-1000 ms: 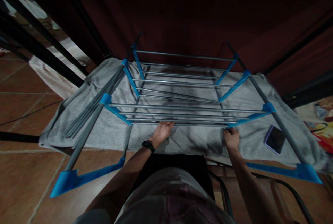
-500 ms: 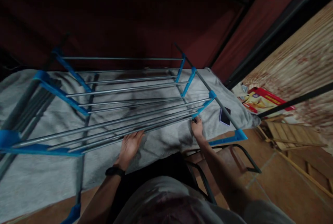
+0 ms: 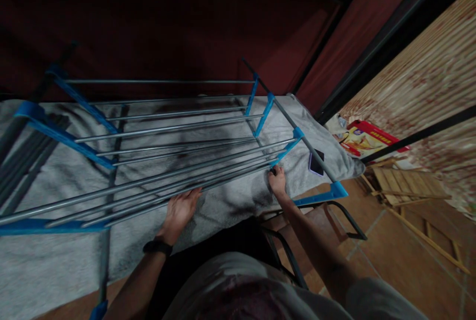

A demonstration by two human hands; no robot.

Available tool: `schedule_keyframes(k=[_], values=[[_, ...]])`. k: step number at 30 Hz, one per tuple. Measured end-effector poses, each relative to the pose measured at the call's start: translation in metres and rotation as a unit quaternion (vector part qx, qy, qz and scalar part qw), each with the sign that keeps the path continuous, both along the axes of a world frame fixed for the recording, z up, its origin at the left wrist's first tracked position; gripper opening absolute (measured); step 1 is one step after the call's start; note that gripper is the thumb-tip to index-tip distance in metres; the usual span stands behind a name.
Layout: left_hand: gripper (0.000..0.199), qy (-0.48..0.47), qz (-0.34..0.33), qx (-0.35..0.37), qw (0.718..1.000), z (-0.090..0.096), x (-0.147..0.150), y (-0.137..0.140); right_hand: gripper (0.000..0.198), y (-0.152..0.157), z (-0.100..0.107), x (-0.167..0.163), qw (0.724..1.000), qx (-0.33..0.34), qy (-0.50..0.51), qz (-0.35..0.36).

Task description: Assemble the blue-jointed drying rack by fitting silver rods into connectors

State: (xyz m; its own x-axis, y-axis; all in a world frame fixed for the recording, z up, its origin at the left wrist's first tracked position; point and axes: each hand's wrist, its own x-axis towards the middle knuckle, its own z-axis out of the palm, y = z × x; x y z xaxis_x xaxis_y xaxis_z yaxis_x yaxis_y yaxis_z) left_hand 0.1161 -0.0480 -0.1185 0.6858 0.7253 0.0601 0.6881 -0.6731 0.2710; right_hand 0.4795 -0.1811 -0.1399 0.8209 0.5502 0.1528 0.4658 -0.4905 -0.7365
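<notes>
Running past the left edge, the rack (image 3: 178, 172) is cut off, and its far-left corner is nearly lost in shadow. A bundle of rods (image 3: 31, 174) at that side is also cropped and dim. By the fingertips of the right hand (image 3: 277, 181), something small and dark is too blurred to be named.

The rack is placed ahead of both hands, its nearest rod met by the left hand (image 3: 183, 210), whose fingers are laid close together along it; whether it is gripped cannot be told. The right hand is held with bent fingers at the near end of a blue bracket (image 3: 286, 152); whether anything is clamped there cannot be told either.

The rack is made up of slim, round, grey metal-looking rods, joined by smooth, plastic-looking brackets. Beneath it a soft, rumpled grey blanket (image 3: 230, 208) is spread, on which a flat, dark-faced phone (image 3: 317, 162) is laid near the right upright
</notes>
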Motion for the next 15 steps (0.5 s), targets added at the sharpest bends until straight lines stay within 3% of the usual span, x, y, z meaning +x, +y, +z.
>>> schedule_keyframes(k=[8,15], values=[[0.045,0.014,-0.004,-0.002,1.000,0.002,0.000,0.003,0.028,0.002,0.015,-0.008,1.000,-0.015,0.008,0.001],[0.044,0.005,-0.004,0.021,1.000,-0.005,0.001,0.002,0.039,-0.006,0.034,-0.015,1.000,-0.006,0.019,0.017]])
